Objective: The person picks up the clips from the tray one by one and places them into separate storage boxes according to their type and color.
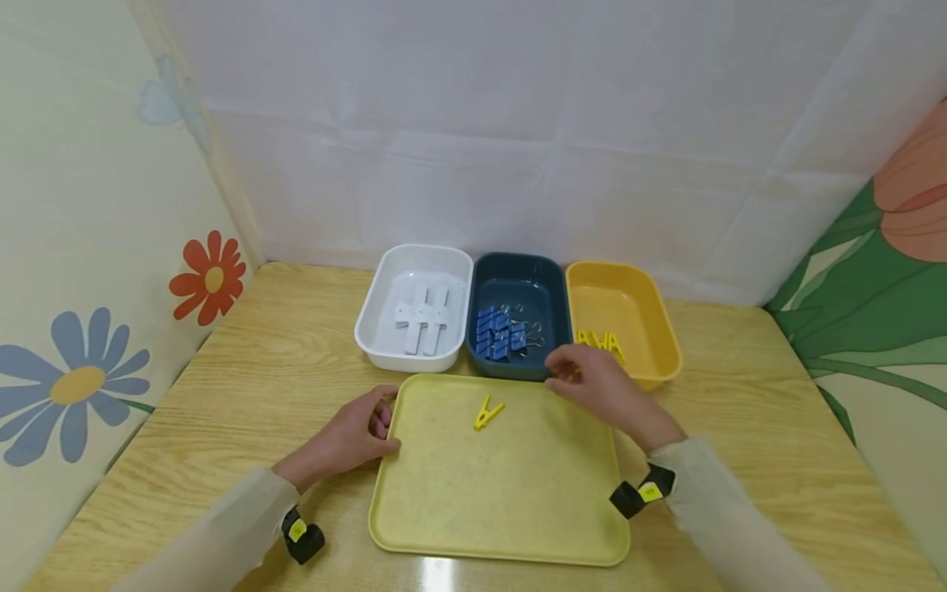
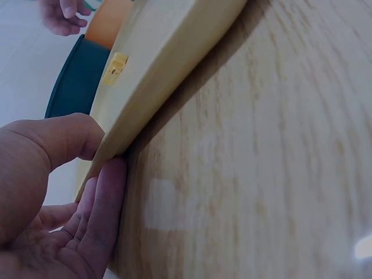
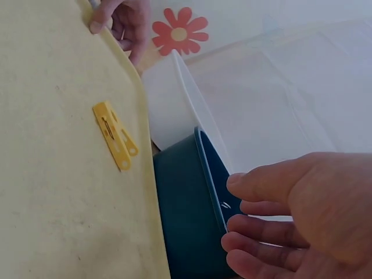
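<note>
My left hand [image 1: 353,434] grips the left rim of a pale yellow tray [image 1: 510,493]; in the left wrist view the thumb lies on the rim and fingers are tucked beneath it. One yellow clothespin [image 1: 486,413] lies on the tray near its far edge. My right hand [image 1: 601,386] hovers by the near right corner of a dark blue bin [image 1: 518,267], its fingers loosely bent and nothing between them. Whether its fingertips touch the bin's rim [image 3: 200,139] I cannot tell. Several blue binder clips [image 1: 499,333] lie in that bin.
Left of the dark blue bin stands a white bin [image 1: 370,308] with several white clips [image 1: 423,321]. To its right, a yellow-orange bin [image 1: 651,329] contains several yellow clothespins [image 1: 607,341], partly hidden by my right hand. All stand on a wooden table [image 1: 259,370] before a white cloth [image 1: 459,164].
</note>
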The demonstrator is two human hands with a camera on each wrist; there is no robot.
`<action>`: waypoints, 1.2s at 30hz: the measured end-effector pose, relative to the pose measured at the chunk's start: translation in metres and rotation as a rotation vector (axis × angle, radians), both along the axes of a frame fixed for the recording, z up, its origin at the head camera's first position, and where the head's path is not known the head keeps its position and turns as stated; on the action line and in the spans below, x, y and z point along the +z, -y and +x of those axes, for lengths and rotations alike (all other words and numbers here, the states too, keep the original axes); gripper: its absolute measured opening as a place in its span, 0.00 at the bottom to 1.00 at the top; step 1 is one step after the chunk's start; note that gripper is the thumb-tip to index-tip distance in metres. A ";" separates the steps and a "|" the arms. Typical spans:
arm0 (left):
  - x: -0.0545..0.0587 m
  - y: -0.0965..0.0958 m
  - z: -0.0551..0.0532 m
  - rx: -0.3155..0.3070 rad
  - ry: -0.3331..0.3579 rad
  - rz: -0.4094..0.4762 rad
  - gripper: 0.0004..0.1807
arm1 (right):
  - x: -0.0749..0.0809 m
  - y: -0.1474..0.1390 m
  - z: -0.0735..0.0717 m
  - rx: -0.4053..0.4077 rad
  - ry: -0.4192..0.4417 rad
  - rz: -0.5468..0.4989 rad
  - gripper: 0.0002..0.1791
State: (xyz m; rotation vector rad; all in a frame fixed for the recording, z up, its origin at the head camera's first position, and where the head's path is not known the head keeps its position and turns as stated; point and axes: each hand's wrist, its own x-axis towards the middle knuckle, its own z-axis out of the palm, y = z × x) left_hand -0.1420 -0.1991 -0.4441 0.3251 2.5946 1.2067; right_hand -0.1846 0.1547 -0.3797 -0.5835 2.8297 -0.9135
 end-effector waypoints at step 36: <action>-0.001 0.000 -0.001 0.003 0.000 0.009 0.38 | -0.010 0.053 0.008 0.236 0.141 0.047 0.19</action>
